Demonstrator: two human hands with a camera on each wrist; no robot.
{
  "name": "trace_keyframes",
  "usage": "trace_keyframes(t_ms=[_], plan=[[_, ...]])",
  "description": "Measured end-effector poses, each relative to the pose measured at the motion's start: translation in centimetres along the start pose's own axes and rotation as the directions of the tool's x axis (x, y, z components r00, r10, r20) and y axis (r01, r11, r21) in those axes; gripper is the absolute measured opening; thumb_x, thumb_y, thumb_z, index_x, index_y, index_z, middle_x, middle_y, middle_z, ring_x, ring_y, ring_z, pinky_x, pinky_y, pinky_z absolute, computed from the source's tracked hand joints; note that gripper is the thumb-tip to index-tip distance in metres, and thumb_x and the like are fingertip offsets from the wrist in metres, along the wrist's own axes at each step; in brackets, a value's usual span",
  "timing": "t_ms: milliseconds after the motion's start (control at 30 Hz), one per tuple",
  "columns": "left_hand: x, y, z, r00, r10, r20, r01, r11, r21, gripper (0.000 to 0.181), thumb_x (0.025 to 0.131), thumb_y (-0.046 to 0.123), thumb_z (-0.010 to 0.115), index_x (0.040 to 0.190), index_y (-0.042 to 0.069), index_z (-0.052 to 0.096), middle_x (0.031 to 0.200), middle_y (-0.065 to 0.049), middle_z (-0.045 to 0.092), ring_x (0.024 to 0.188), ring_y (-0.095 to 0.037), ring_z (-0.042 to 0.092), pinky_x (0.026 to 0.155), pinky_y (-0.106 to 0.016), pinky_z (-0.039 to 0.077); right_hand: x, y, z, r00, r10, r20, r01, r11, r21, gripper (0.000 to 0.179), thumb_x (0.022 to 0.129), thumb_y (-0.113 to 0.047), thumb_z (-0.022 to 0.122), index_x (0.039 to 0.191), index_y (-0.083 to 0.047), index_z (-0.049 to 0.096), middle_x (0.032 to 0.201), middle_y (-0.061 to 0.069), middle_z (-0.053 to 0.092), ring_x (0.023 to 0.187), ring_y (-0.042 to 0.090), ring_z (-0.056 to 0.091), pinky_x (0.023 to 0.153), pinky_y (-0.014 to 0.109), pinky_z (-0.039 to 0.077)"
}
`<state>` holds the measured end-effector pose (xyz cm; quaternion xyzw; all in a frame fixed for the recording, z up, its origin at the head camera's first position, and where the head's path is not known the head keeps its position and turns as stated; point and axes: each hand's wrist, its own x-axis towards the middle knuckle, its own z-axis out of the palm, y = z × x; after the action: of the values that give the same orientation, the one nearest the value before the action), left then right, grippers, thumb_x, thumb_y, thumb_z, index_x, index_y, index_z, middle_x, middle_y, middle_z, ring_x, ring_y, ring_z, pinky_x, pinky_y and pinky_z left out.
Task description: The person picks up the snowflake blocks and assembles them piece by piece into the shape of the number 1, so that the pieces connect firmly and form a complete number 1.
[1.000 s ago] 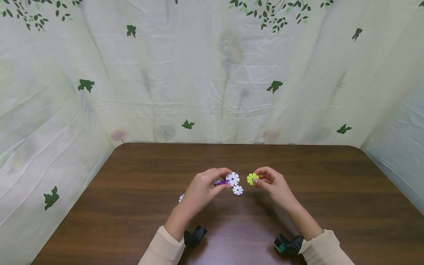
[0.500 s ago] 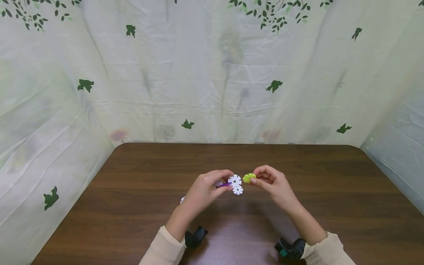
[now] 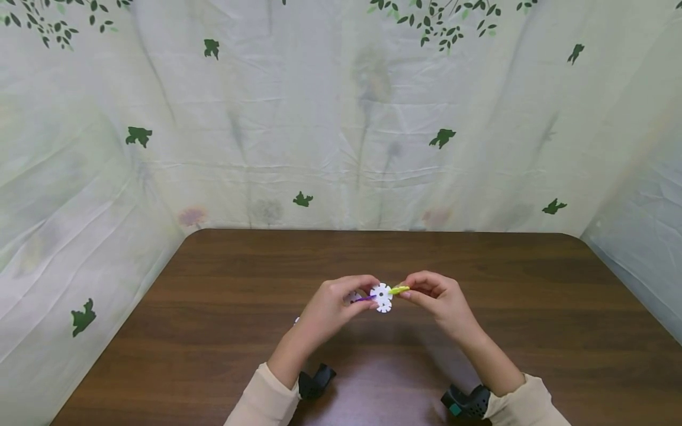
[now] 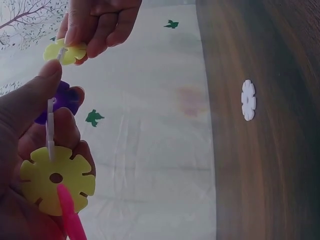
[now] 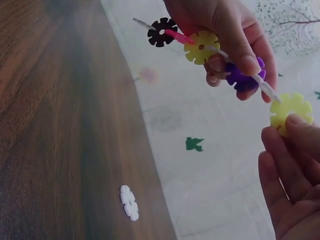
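My left hand point(image 3: 325, 305) holds a chain of slotted snowflake discs, its thumb and fingers pinching the purple disc point(image 5: 242, 77). Along the chain in the right wrist view are a yellow disc point(image 5: 201, 47), a pink disc point(image 5: 178, 36), a dark disc point(image 5: 162, 32) and white discs seen edge-on. At the chain's near end a white disc point(image 3: 380, 291) faces the head camera. My right hand point(image 3: 439, 299) pinches another yellow disc point(image 5: 291, 110), whose edge meets that white disc. How deep the slots engage I cannot tell.
One loose white disc point(image 4: 248, 100) lies on the brown wooden table point(image 3: 341, 254), beyond the hands. A pale cloth printed with green birds point(image 3: 302, 199) hangs behind the table. Black wrist cameras point(image 3: 317, 381) sit below both wrists.
My right hand has turned the yellow disc from face-on to nearly edge-on and brought it left against the white disc. My left hand has moved slightly right with the chain.
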<state>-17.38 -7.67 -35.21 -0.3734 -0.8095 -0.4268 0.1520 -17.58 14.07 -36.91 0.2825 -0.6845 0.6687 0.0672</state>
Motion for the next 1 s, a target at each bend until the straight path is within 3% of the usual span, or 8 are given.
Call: trace_keyframes(t_ms=[400, 633, 867, 1000], plan=[[-0.05, -0.13, -0.05, 1.0, 0.004, 0.026, -0.003, 0.999, -0.049, 0.033, 0.071, 0.005, 0.074, 0.102, 0.004, 0.064, 0.093, -0.003, 0.064, 0.076, -0.007, 0.057, 0.067, -0.019, 0.048, 0.0, -0.12, 0.21, 0.994, -0.092, 0.056, 0.087, 0.992, 0.094, 0.011, 0.078, 0.015, 0.059, 0.087, 0.009, 0.06, 0.091, 0.014, 0.066, 0.082, 0.028, 0.063, 0.07, 0.037, 0.05], [-0.07, 0.02, -0.2, 0.999, -0.017, 0.03, 0.019, 0.997, -0.068, 0.032, 0.072, 0.008, 0.074, 0.102, 0.005, 0.064, 0.093, -0.002, 0.064, 0.077, -0.007, 0.057, 0.068, -0.02, 0.048, -0.04, -0.36, 0.02, 0.996, -0.01, 0.085, 0.007, 0.999, 0.033, 0.016, 0.079, 0.013, 0.059, 0.092, 0.004, 0.061, 0.094, 0.014, 0.065, 0.083, 0.022, 0.063, 0.07, 0.033, 0.051], [-0.18, 0.11, -0.33, 0.996, -0.072, 0.06, 0.076, 0.994, -0.078, 0.038, 0.072, 0.012, 0.075, 0.107, 0.007, 0.062, 0.098, 0.001, 0.063, 0.082, -0.005, 0.057, 0.072, -0.021, 0.047, -0.19, -0.65, -0.08, 0.999, -0.018, 0.033, 0.021, 0.995, -0.1, 0.012, 0.079, 0.006, 0.063, 0.091, 0.003, 0.063, 0.086, 0.01, 0.063, 0.071, 0.018, 0.06, 0.061, 0.028, 0.05], [-0.17, 0.21, -0.35, 0.992, -0.085, 0.089, 0.091, 0.994, -0.065, 0.046, 0.07, 0.017, 0.077, 0.111, 0.006, 0.059, 0.102, -0.002, 0.062, 0.087, -0.006, 0.057, 0.076, -0.022, 0.047, -0.29, -0.69, 0.05, 1.0, -0.003, 0.024, 0.005, 0.995, -0.096, 0.011, 0.08, 0.005, 0.062, 0.091, 0.004, 0.062, 0.084, 0.01, 0.062, 0.069, 0.018, 0.06, 0.059, 0.028, 0.05]])
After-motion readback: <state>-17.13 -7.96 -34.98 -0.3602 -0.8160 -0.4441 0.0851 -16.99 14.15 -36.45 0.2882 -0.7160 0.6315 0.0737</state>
